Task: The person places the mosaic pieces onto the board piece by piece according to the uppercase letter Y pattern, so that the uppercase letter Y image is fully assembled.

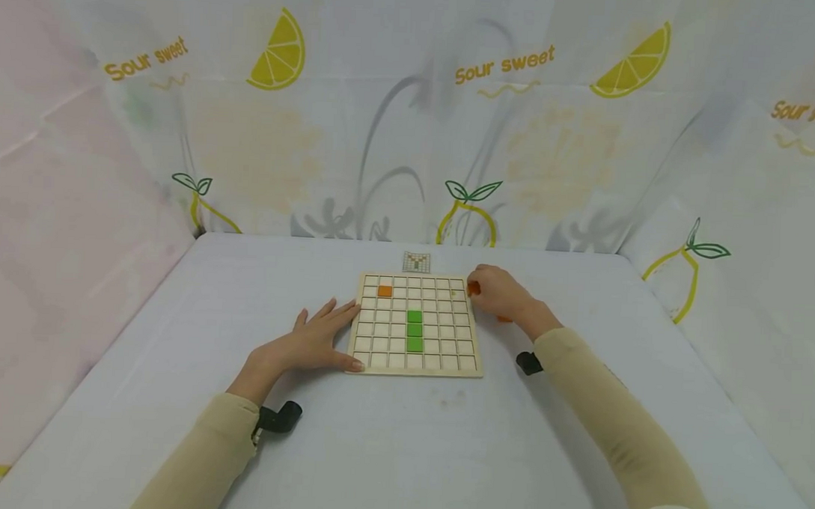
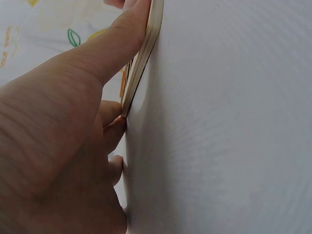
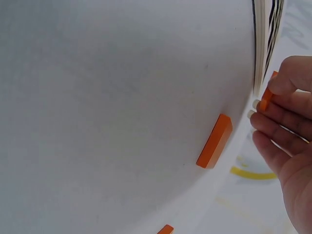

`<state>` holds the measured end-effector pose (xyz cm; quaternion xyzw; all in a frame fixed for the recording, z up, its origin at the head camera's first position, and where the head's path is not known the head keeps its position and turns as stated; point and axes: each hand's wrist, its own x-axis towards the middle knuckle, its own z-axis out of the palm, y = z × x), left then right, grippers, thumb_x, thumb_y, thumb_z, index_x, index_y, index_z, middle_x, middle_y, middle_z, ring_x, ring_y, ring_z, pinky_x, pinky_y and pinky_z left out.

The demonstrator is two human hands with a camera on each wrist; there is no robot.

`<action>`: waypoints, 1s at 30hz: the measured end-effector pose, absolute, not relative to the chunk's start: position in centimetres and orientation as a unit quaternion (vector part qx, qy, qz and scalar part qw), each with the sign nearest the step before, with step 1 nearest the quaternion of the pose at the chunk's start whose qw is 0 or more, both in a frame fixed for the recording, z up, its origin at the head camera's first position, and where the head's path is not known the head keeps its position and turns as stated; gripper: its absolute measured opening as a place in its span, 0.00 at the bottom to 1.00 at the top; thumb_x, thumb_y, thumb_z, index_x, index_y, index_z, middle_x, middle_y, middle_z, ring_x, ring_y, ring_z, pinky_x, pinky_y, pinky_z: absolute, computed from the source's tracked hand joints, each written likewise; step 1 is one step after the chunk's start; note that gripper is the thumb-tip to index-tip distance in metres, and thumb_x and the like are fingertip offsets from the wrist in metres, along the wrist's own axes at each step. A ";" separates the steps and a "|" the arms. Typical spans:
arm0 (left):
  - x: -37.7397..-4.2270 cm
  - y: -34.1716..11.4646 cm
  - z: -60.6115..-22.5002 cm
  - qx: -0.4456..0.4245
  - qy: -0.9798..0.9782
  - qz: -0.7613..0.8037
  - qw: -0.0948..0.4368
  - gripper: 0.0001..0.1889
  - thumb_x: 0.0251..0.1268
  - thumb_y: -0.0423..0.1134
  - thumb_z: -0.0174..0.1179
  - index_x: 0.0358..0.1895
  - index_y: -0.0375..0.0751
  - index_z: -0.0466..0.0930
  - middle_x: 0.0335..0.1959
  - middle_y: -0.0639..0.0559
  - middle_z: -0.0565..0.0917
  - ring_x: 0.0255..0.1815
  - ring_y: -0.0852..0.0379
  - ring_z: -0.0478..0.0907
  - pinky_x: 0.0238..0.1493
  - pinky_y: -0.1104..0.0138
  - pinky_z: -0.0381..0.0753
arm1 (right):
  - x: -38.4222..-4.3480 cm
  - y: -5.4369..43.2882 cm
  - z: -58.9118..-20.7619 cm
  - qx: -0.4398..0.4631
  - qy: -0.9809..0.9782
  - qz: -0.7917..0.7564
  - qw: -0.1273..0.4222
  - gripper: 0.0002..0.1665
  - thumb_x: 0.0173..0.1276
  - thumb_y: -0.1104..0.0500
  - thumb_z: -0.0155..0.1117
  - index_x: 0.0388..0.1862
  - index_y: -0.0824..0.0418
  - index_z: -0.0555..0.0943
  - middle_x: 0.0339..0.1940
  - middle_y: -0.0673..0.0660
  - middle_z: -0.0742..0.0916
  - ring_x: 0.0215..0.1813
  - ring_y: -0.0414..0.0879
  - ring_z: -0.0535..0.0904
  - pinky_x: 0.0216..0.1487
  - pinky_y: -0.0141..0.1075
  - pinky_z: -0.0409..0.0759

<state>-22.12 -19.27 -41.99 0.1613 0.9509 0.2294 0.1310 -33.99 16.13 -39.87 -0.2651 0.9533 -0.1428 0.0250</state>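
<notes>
A wooden grid board (image 1: 444, 364) lies on the white table, with three green tiles (image 1: 414, 330) in one column and an orange tile (image 1: 384, 291) near its upper left. My left hand (image 1: 313, 341) rests along the board's left side, fingers spread and the thumb on the near corner; the left wrist view shows the thumb (image 2: 119, 44) against the wooden edge. At the board's upper right edge my right hand (image 1: 503, 294) pinches an orange tile (image 3: 267, 95) between thumb and fingers. Another orange tile (image 3: 214, 141) lies on the table beneath that hand.
A small pattern card (image 1: 417, 262) lies just behind the board. The corner of one more orange tile (image 3: 165, 229) shows at the bottom of the right wrist view. Lemon-print cloth (image 1: 358, 133) hangs behind and beside the table.
</notes>
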 end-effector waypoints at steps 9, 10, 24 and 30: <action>-22.1 -19.3 -42.0 0.159 0.951 0.229 0.131 0.60 0.47 0.65 0.72 0.81 0.48 0.48 0.83 0.51 0.48 0.84 0.39 0.35 0.73 0.30 0.28 | -33.8 15.3 -40.1 -0.276 0.950 -0.141 0.022 0.15 0.64 0.66 0.58 0.48 0.66 0.84 0.43 0.57 0.83 0.42 0.49 0.75 0.48 0.41 0.77; -22.1 -19.3 -42.1 0.160 0.951 0.229 0.131 0.61 0.47 0.66 0.72 0.81 0.48 0.47 0.83 0.51 0.48 0.84 0.39 0.35 0.73 0.30 0.28 | -33.8 15.2 -40.1 -0.277 0.950 -0.140 0.021 0.14 0.64 0.66 0.59 0.47 0.65 0.84 0.42 0.57 0.83 0.41 0.49 0.75 0.47 0.40 0.77; -22.1 -19.3 -42.0 0.159 0.951 0.229 0.135 0.60 0.48 0.66 0.71 0.81 0.48 0.47 0.83 0.51 0.48 0.84 0.39 0.35 0.74 0.31 0.28 | -33.2 13.2 -39.9 -0.330 0.935 -0.128 0.005 0.08 0.62 0.67 0.61 0.39 0.62 0.83 0.35 0.54 0.80 0.36 0.46 0.71 0.39 0.36 0.72; -22.2 -19.3 -42.1 0.161 0.951 0.227 0.132 0.60 0.48 0.66 0.71 0.81 0.49 0.48 0.83 0.52 0.49 0.84 0.40 0.35 0.74 0.31 0.29 | -33.1 12.5 -40.3 -0.332 0.934 -0.130 0.001 0.07 0.66 0.66 0.61 0.41 0.61 0.84 0.36 0.54 0.82 0.36 0.46 0.73 0.39 0.36 0.74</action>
